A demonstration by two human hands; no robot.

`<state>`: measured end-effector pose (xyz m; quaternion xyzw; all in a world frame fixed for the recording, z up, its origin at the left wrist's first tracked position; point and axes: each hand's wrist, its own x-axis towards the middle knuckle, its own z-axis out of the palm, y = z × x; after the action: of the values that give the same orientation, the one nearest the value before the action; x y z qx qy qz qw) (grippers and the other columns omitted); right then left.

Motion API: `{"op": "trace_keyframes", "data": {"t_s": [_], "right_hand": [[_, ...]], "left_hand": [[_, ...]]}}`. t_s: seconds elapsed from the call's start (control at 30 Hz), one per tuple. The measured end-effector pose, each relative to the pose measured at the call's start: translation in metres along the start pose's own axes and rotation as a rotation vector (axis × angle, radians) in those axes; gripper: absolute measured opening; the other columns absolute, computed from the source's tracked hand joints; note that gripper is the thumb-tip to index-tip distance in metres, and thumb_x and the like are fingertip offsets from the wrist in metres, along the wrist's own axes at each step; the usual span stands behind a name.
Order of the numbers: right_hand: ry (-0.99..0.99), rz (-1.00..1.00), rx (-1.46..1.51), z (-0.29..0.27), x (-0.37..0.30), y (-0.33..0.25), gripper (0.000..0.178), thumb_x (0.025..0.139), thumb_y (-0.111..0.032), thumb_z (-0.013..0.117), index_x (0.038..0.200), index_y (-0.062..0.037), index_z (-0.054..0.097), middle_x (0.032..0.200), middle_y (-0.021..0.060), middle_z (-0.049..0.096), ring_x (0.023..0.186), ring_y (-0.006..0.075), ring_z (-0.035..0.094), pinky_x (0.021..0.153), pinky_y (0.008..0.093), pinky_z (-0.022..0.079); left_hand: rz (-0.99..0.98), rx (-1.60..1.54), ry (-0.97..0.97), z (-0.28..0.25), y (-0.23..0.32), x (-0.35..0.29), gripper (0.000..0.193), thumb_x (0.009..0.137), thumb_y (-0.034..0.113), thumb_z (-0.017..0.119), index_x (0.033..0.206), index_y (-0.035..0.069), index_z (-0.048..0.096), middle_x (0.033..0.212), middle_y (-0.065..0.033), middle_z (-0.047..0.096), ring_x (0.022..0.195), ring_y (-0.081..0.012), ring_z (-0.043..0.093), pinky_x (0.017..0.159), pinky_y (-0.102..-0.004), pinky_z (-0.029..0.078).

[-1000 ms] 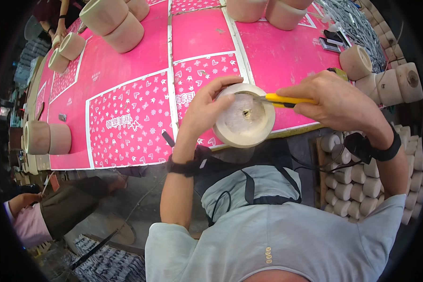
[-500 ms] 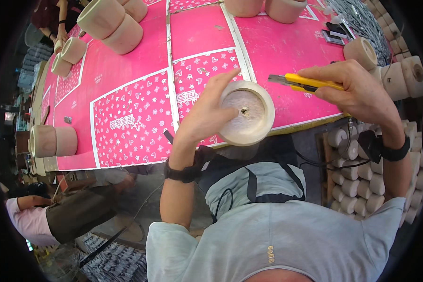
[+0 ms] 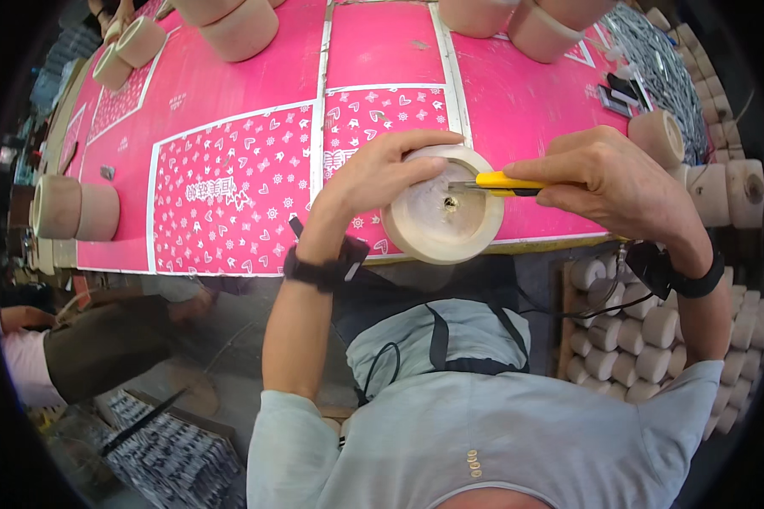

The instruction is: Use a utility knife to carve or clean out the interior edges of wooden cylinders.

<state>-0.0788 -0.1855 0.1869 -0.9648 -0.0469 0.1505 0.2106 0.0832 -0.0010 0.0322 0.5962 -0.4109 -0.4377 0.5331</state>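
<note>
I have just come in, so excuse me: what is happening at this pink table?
A person holds a pale round piece by its rim with the left hand, its hollow side facing up, at the near edge of the pink table. The right hand holds a yellow cutter, its blade over the hollow, near the hole in the middle; whether it touches is unclear. Similar pieces stand around the table.
</note>
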Motion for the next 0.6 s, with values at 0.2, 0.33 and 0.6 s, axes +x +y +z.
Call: {"op": "trace_keyframes", "data": {"t_s": [0.2, 0.33, 0.6], "right_hand": [[-0.009, -0.01, 0.051, 0.002, 0.009, 0.006, 0.033, 0.081, -0.007, 0.066, 0.114, -0.0023, 0.07, 0.08, 0.0223, 0.066, 0.069, 0.0353, 0.064, 0.066, 0.0422, 0.05], [-0.027, 0.0, 0.015, 0.003, 0.011, 0.008, 0.033, 0.082, -0.007, 0.066, 0.114, -0.0022, 0.071, 0.081, 0.0227, 0.066, 0.07, 0.0349, 0.065, 0.067, 0.0419, 0.051], [-0.02, -0.035, -0.052, 0.006, 0.01, 0.006, 0.03, 0.082, -0.005, 0.065, 0.111, -0.0048, 0.072, 0.076, 0.0198, 0.065, 0.068, 0.0341, 0.064, 0.065, 0.0434, 0.051]], "left_hand": [[-0.017, -0.205, -0.061, -0.001, -0.015, 0.017, 0.038, 0.096, 0.023, 0.064, 0.129, 0.004, 0.065, 0.115, -0.0092, 0.069, 0.102, -0.0149, 0.065, 0.092, -0.0294, 0.053], [-0.011, -0.242, -0.045, 0.001, -0.017, 0.018, 0.038, 0.095, 0.024, 0.066, 0.127, 0.004, 0.066, 0.114, -0.01, 0.069, 0.1, -0.0155, 0.066, 0.092, -0.0302, 0.054], [-0.029, -0.322, -0.051, 0.002, -0.015, 0.017, 0.037, 0.095, 0.021, 0.066, 0.127, 0.003, 0.066, 0.114, -0.0101, 0.069, 0.1, -0.0157, 0.066, 0.09, -0.0299, 0.055]]}}
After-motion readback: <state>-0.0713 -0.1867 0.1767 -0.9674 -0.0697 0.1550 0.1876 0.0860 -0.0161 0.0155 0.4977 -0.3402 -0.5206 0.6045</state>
